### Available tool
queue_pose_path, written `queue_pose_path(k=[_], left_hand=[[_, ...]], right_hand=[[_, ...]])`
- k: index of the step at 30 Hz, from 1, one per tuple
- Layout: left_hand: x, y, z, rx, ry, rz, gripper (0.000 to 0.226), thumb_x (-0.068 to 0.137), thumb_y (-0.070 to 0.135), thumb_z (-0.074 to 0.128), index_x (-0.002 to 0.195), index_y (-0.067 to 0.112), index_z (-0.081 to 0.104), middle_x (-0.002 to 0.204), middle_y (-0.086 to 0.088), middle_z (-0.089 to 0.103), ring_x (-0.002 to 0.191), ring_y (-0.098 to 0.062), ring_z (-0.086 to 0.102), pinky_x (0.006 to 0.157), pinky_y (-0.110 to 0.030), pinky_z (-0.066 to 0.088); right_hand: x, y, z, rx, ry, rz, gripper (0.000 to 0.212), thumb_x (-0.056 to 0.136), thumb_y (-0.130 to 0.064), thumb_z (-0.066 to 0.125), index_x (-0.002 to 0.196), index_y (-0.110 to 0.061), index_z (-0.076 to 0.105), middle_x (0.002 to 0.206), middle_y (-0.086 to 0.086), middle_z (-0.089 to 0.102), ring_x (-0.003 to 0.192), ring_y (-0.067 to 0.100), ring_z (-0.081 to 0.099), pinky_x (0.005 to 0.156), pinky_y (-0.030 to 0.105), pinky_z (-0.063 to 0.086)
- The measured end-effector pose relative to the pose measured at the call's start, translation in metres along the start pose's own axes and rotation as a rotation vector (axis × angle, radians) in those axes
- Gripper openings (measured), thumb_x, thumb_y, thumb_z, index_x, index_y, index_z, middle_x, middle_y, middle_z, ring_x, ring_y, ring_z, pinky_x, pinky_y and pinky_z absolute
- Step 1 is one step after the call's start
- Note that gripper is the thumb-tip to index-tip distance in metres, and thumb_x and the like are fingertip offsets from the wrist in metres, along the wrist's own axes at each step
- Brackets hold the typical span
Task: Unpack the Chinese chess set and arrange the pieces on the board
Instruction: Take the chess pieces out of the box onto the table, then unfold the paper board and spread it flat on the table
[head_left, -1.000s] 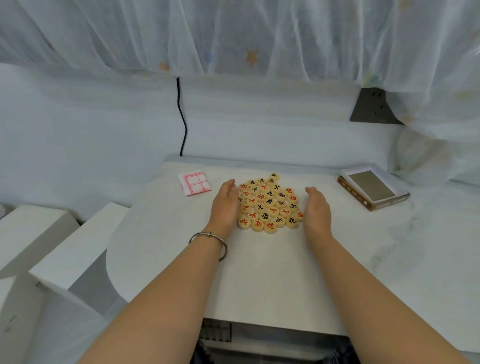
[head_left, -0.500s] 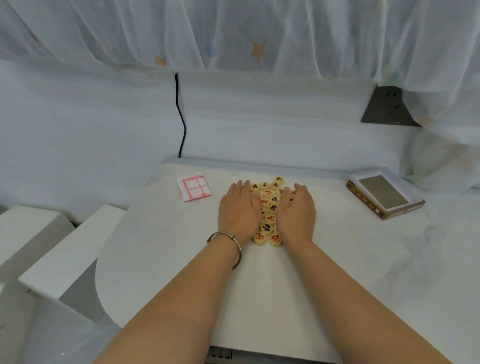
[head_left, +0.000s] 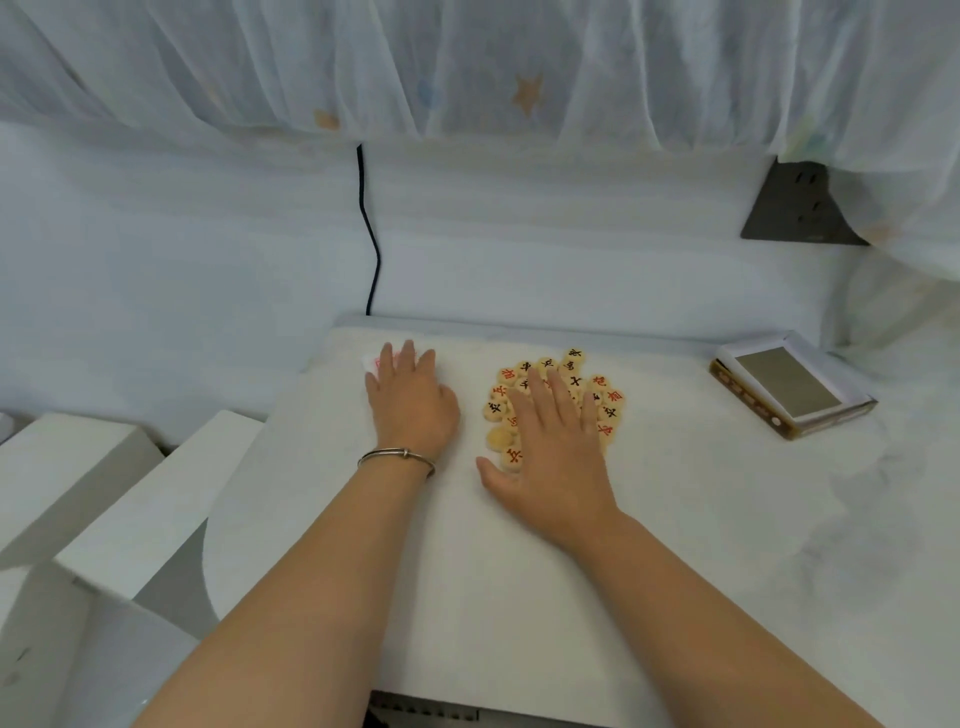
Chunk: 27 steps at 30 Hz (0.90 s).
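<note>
A cluster of round wooden chess pieces (head_left: 524, 372) with red and black characters lies flat on the white table (head_left: 519, 571). My right hand (head_left: 556, 447) rests flat on top of the cluster, fingers spread, hiding the middle pieces. My left hand (head_left: 410, 400), with a metal bracelet at the wrist, lies palm down to the left of the pieces. Its fingertips cover the folded paper board (head_left: 370, 361) with red lines, of which only an edge shows. Neither hand grips anything.
The open chess box (head_left: 789, 389) with its lid sits at the table's far right. A black cable (head_left: 371, 234) hangs down the back wall. A dark socket plate (head_left: 800, 210) is on the wall at right. White blocks (head_left: 130, 493) stand to the left.
My left hand has left the pile and moved left onto the folded paper board. My right hand has slid over the top of the pieces and spread its fingers.
</note>
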<state>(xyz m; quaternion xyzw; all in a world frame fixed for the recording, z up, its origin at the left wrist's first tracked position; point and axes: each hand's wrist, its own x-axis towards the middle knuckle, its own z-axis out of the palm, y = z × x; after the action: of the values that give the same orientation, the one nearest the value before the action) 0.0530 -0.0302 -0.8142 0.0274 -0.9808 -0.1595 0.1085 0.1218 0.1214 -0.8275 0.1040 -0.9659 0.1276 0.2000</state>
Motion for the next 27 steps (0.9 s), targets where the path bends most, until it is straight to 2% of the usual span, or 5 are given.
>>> queue_pose_path(k=[6, 10, 18, 21, 27], left_hand=[[-0.009, -0.016, -0.006, -0.004, -0.087, 0.154, 0.034, 0.090, 0.019, 0.043, 0.120, 0.012, 0.057, 0.125, -0.006, 0.056, 0.116, -0.030, 0.047, 0.089, -0.037, 0.041], [-0.021, -0.021, -0.026, -0.064, -0.147, 0.203, 0.023, 0.091, 0.031, 0.052, 0.084, 0.014, 0.067, 0.084, -0.003, 0.059, 0.088, -0.026, 0.054, 0.066, -0.028, 0.035], [-0.050, -0.028, -0.062, -0.219, -0.071, 0.028, 0.022, 0.084, 0.005, 0.051, 0.083, 0.004, 0.072, 0.094, -0.011, 0.071, 0.090, -0.028, 0.061, 0.063, -0.024, 0.033], [-0.057, -0.043, -0.068, -0.238, -0.035, -0.040, 0.022, 0.083, 0.006, 0.052, 0.083, 0.004, 0.073, 0.089, -0.010, 0.072, 0.084, -0.027, 0.062, 0.066, -0.029, 0.043], [-0.058, -0.057, -0.075, -0.951, -0.118, -0.321, 0.026, 0.086, 0.004, 0.060, 0.062, -0.004, 0.055, 0.063, -0.014, 0.052, 0.045, -0.016, 0.056, 0.049, -0.030, 0.057]], right_hand=[[0.018, 0.005, 0.007, -0.136, -0.048, 0.025, 0.071, 0.083, -0.057, 0.044, 0.139, -0.013, 0.041, 0.153, 0.008, 0.030, 0.145, 0.026, 0.015, 0.115, 0.048, -0.004], [0.020, 0.008, 0.003, -0.163, -0.064, 0.089, 0.064, 0.090, -0.052, 0.045, 0.135, -0.007, 0.044, 0.150, 0.012, 0.034, 0.144, 0.030, 0.019, 0.115, 0.054, 0.003], [0.007, -0.019, 0.000, -0.074, -0.184, -0.175, 0.059, 0.094, -0.041, 0.009, 0.144, -0.019, 0.031, 0.158, 0.000, 0.017, 0.147, 0.023, 0.001, 0.116, 0.046, -0.006], [0.010, -0.027, 0.003, -0.126, -0.271, -0.205, 0.048, 0.101, -0.035, 0.020, 0.147, -0.023, 0.025, 0.159, -0.004, 0.010, 0.147, 0.022, -0.007, 0.114, 0.047, -0.012], [0.025, -0.032, 0.003, -0.212, -0.355, -0.178, 0.046, 0.098, -0.027, 0.030, 0.144, -0.025, 0.033, 0.155, -0.002, 0.025, 0.147, 0.020, 0.002, 0.113, 0.055, -0.008]])
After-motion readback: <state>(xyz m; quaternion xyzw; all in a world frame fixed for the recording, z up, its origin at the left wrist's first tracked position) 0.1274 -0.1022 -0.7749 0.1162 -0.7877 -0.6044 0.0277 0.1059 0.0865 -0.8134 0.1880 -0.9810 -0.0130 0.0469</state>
